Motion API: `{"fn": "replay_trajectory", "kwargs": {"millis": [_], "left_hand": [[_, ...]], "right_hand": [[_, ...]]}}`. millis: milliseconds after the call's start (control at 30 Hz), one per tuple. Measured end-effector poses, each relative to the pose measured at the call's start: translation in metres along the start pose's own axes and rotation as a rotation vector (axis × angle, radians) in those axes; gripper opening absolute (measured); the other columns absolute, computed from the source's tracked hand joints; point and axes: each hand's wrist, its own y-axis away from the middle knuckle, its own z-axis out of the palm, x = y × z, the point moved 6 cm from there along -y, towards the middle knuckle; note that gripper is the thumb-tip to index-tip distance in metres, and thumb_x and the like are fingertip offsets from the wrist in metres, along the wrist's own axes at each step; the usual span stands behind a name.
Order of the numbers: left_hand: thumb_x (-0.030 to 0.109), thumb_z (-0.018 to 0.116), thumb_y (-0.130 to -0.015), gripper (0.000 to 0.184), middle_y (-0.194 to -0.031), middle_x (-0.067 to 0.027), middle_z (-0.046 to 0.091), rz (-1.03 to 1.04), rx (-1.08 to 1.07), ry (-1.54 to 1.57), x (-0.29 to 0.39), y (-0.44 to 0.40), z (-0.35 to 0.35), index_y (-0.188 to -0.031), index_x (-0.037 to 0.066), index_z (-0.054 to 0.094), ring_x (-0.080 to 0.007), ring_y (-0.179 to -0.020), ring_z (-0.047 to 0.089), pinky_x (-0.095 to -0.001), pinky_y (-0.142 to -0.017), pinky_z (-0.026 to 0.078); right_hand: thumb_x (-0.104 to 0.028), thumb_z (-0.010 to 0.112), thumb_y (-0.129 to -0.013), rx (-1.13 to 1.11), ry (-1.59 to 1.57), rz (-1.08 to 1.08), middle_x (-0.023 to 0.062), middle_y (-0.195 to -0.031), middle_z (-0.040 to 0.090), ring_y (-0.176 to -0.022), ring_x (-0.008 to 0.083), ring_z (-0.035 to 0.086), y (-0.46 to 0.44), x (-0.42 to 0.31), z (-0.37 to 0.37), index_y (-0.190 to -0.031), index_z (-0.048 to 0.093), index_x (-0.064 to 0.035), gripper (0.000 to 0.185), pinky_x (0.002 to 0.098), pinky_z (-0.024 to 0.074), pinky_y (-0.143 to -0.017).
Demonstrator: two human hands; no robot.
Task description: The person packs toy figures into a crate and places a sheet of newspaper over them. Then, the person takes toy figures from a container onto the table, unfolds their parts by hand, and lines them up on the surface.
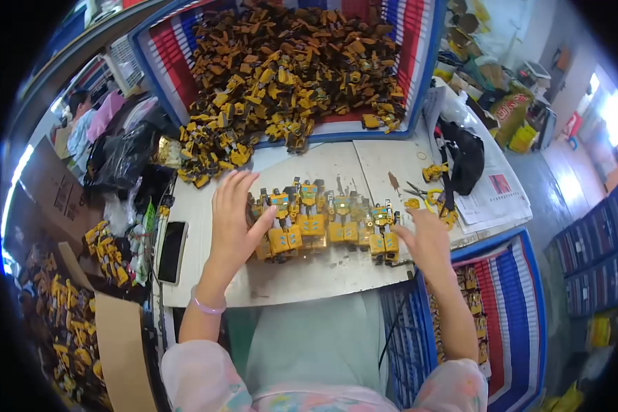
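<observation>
- Yellow plastic robot figures (312,225) make a row on the white table (309,281).
- Left hand (237,214), wide open, and right hand (426,242), thumb apart, flank them; contact unclear.
- Yellow-handled metal pliers (430,200) lie near right hand.
- Blue-rimmed striped bin (364,136) blocks behind.

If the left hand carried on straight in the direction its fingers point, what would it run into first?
Probably the loose yellow toy figures spilling over the near edge of the bin, just beyond the fingertips of the left hand; its height above the table is unclear.
</observation>
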Motion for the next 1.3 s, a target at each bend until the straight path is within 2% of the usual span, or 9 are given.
{"fn": "replay_trajectory", "kwargs": {"millis": [33,133,300,600,767,833,1000,1167,1300], "left_hand": [[0.02,0.064,-0.076,0.05,-0.124,-0.0157,0.044,0.004,-0.025,0.002,-0.004,0.0,0.0,-0.119,0.002,0.045,-0.0338,-0.122,0.034,-0.0438,-0.1,0.025],[0.02,0.062,-0.076,0.05,-0.125,-0.0155,0.043,0.03,-0.057,0.046,-0.001,0.006,-0.006,-0.12,0.003,0.045,-0.0341,-0.124,0.031,-0.0436,-0.102,0.024],[0.012,0.06,-0.075,0.042,-0.122,-0.015,0.046,0.123,-0.036,0.207,0.031,0.039,-0.005,-0.114,0.003,0.048,-0.0363,-0.123,0.033,-0.046,-0.102,0.024],[0.003,0.054,-0.076,0.035,-0.121,-0.0161,0.047,0.259,-0.251,0.554,0.095,0.095,0.048,-0.11,0.003,0.049,-0.0368,-0.119,0.038,-0.0466,-0.1,0.026],[0.0,0.052,-0.076,0.034,-0.121,-0.0165,0.046,0.304,-0.39,0.579,0.125,0.102,0.078,-0.11,0.003,0.048,-0.0366,-0.117,0.04,-0.0465,-0.1,0.027],[0.007,0.054,-0.078,0.031,-0.119,-0.0164,0.047,0.318,-0.394,0.557,0.133,0.101,0.083,-0.108,0.004,0.05,-0.0375,-0.114,0.041,-0.0495,-0.097,0.03],[0.004,0.05,-0.08,0.028,-0.117,-0.0185,0.048,0.232,-0.422,0.552,0.137,0.099,0.093,-0.108,0.002,0.049,-0.0377,-0.112,0.043,-0.0482,-0.095,0.032],[0.002,0.048,-0.081,0.027,-0.118,-0.0196,0.048,0.221,-0.432,0.6,0.155,0.093,0.113,-0.108,0.001,0.047,-0.038,-0.111,0.044,-0.0481,-0.095,0.032],[0.003,0.047,-0.083,0.026,-0.118,-0.0201,0.048,0.301,-0.421,0.557,0.165,0.089,0.119,-0.108,0.001,0.046,-0.0393,-0.11,0.045,-0.0498,-0.094,0.033]], "right_hand": [[-0.036,0.066,-0.074,-0.18,0.004,0.169,0.0178,-0.101,0.057,-0.097,0.0348,0.054,-0.007,-0.005,0.01,-0.11,0.054,-0.0015,0.051,0.0408,0.0426,-0.082],[-0.05,0.067,-0.067,-0.217,0.066,0.162,0.0209,-0.103,0.055,-0.094,0.0373,0.055,-0.005,-0.009,0.037,-0.117,0.048,-0.001,0.072,0.0425,0.0454,-0.078],[-0.046,0.068,-0.067,-0.274,-0.032,0.311,0.0247,-0.11,0.051,-0.095,0.0385,0.056,0.012,-0.024,0.045,-0.136,0.02,-0.0065,0.093,0.0438,0.0466,-0.078],[-0.031,0.066,-0.065,-0.161,-0.186,0.271,0.0227,-0.106,0.054,-0.096,0.0368,0.055,0.029,0.016,0.044,-0.135,0.021,-0.0082,0.087,0.044,0.0464,-0.079],[-0.028,0.069,-0.062,-0.145,0.017,0.259,0.0233,-0.096,0.055,-0.088,0.0342,0.057,0.029,-0.004,0.056,-0.133,0.024,-0.0037,0.087,0.0411,0.0479,-0.072],[-0.027,0.07,-0.061,-0.105,-0.078,0.237,0.0233,-0.095,0.055,-0.089,0.0339,0.057,0.028,0.001,0.055,-0.131,0.026,-0.0023,0.086,0.0407,0.048,-0.072],[-0.023,0.072,-0.059,0.011,-0.423,0.181,0.0251,-0.092,0.054,-0.084,0.0377,0.056,0.027,0.031,0.053,-0.123,0.032,-0.0074,0.077,0.0425,0.0471,-0.068],[-0.018,0.073,-0.059,-0.204,-1.105,0.371,0.0193,-0.096,0.056,-0.088,0.032,0.056,0.035,0.049,0.024,-0.122,0.031,-0.0069,0.076,0.0376,0.0448,-0.075],[-0.014,0.073,-0.065,-0.014,-1.647,0.219,0.0139,-0.115,0.048,-0.107,0.0199,0.048,0.065,0.104,0.005,-0.133,0.023,-0.0064,0.084,0.0318,0.0398,-0.09]]}}
